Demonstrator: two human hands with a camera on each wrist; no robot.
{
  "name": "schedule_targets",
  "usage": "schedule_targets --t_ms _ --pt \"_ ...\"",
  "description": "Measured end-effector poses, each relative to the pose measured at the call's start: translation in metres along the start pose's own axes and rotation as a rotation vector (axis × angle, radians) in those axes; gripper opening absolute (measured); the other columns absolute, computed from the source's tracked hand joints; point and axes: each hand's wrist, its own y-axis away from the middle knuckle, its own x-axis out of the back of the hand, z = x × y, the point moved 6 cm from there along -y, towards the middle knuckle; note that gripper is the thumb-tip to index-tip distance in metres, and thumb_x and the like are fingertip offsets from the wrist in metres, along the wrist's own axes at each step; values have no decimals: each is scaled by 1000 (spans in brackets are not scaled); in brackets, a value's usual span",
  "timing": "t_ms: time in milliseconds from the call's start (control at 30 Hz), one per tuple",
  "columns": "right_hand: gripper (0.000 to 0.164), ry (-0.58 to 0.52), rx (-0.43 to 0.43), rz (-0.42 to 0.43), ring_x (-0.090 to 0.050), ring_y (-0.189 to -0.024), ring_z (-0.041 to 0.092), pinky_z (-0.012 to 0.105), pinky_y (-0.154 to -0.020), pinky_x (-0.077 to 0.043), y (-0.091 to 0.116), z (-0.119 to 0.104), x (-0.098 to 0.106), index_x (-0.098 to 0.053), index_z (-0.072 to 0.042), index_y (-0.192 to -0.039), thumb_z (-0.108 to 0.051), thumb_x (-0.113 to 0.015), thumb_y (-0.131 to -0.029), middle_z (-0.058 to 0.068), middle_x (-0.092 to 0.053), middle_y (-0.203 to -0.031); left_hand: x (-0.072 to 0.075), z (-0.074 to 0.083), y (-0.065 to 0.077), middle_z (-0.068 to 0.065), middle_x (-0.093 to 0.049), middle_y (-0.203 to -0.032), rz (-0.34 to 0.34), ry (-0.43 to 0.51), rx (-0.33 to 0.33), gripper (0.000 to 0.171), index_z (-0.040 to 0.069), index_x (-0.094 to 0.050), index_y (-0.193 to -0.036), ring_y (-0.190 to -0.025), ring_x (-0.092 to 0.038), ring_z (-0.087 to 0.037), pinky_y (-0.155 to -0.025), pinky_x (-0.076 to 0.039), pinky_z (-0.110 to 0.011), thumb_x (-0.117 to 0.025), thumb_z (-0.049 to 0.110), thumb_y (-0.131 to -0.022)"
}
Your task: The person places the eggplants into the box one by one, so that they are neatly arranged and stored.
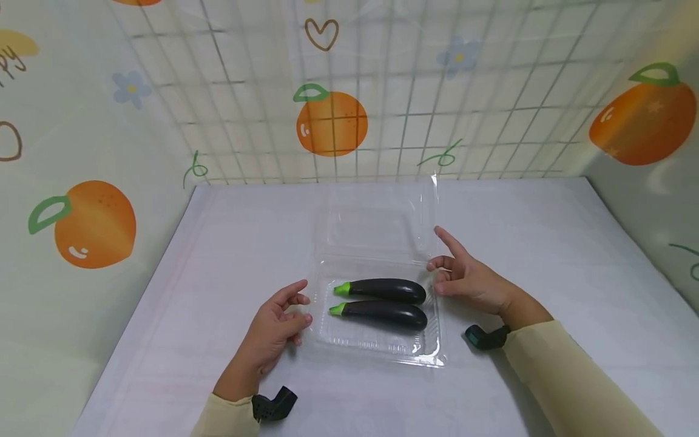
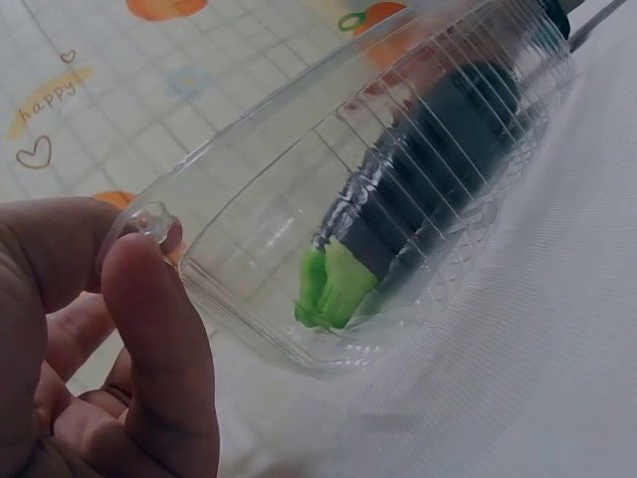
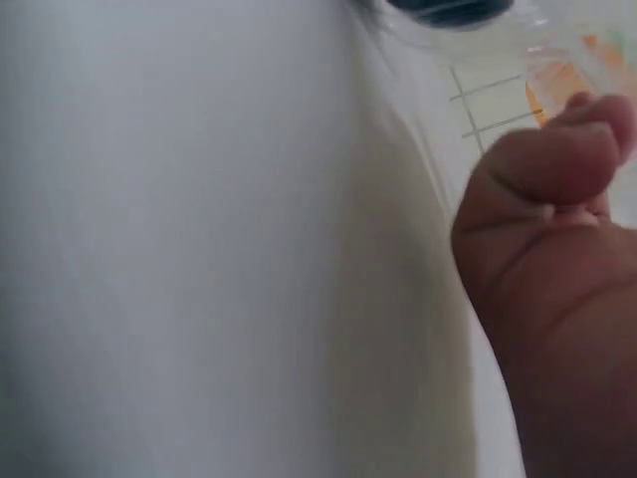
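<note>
A clear plastic clamshell box (image 1: 355, 345) lies on the table with its lid (image 1: 371, 227) folded back away from me. Two dark eggplants, an upper one (image 1: 390, 290) and a lower one (image 1: 384, 314), lie side by side in its base, green stem ends to the left. My left hand (image 1: 275, 325) pinches the left rim between thumb and finger, which the left wrist view shows close up beside the green stem ends (image 2: 338, 284). At the right rim, near the fold, my right hand (image 1: 472, 282) grips with thumb and curled fingers while its index finger points up along the lid.
A white cloth (image 1: 229, 243) covers the table. Behind it stands a wire grid under a sheet printed with oranges (image 1: 332, 124), and similar printed sheets hang at both sides. Dark wrist cameras (image 1: 273, 403) sit by both sleeves.
</note>
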Motion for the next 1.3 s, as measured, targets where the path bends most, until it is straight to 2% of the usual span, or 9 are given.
schedule_targets --t_ms 100,167,300,467,567,733,900,1133,1300 --pt "110 42 22 37 -55 -88 9 18 -79 -53 2 -1 1 4 -35 -163 8 -67 -90 12 -45 -124 -1 0 0 -8 -51 -122 -3 -4 2 68 13 -48 -150 -68 -51 -8 -54 -49 -20 -68 -6 -88" --pt "105 79 37 77 -55 -97 12 19 -82 -53 1 -3 1 -3 -34 -163 6 -67 -91 15 -43 -131 -1 0 0 -8 -51 -122 -5 -7 1 68 14 -48 -150 -68 -51 -9 -54 -49 -20 -68 -6 -88" --pt "81 94 83 191 -52 -110 19 20 -87 -54 -3 -10 0 -26 -30 -154 4 -68 -92 17 -40 -136 -1 -1 1 -8 -50 -121 -4 -11 1 67 14 -48 -150 -68 -51 -9 -54 -49 -20 -68 -6 -89" --pt "43 86 110 381 -56 -104 14 17 -87 -54 -13 -24 2 -48 -25 -132 -8 -67 -97 7 -48 -121 -1 -3 1 -6 -50 -120 -12 -1 7 68 13 -48 -150 -68 -51 -8 -54 -48 -20 -68 -6 -88" --pt "37 87 103 446 -56 -103 12 15 -86 -54 -17 -32 3 -50 -18 -131 -12 -67 -98 4 -49 -118 -1 -5 1 -6 -50 -121 -21 5 19 69 13 -47 -150 -66 -50 -8 -54 -48 -20 -68 -6 -87" --pt "32 -27 107 442 -52 -110 14 14 -87 -54 -23 -37 2 -49 -10 -127 -6 -64 -98 1 -49 -122 -2 -5 0 -8 -49 -123 -29 -9 30 70 15 -46 -151 -66 -50 -8 -55 -49 -20 -69 -5 -88" --pt "23 -169 167 415 -56 -106 11 17 -87 -54 -22 -37 1 -51 -9 -118 -1 -61 -99 1 -49 -120 -2 -3 -1 -8 -49 -122 -33 -11 18 70 14 -46 -151 -66 -50 -9 -55 -50 -20 -68 -6 -88" --pt "13 -153 195 449 -60 -97 10 17 -87 -55 -12 -34 6 -61 -9 -110 -7 -65 -98 0 -60 -109 -3 -2 -1 -7 -49 -121 -38 -8 4 70 13 -46 -151 -65 -50 -8 -54 -49 -19 -67 -8 -88" --pt "18 -104 195 474 -64 -90 9 18 -85 -57 -8 -27 10 -63 -9 -113 -4 -68 -96 -3 -63 -100 -3 -3 0 -7 -49 -121 -40 -9 3 70 13 -45 -151 -65 -50 -8 -54 -50 -19 -68 -7 -88"
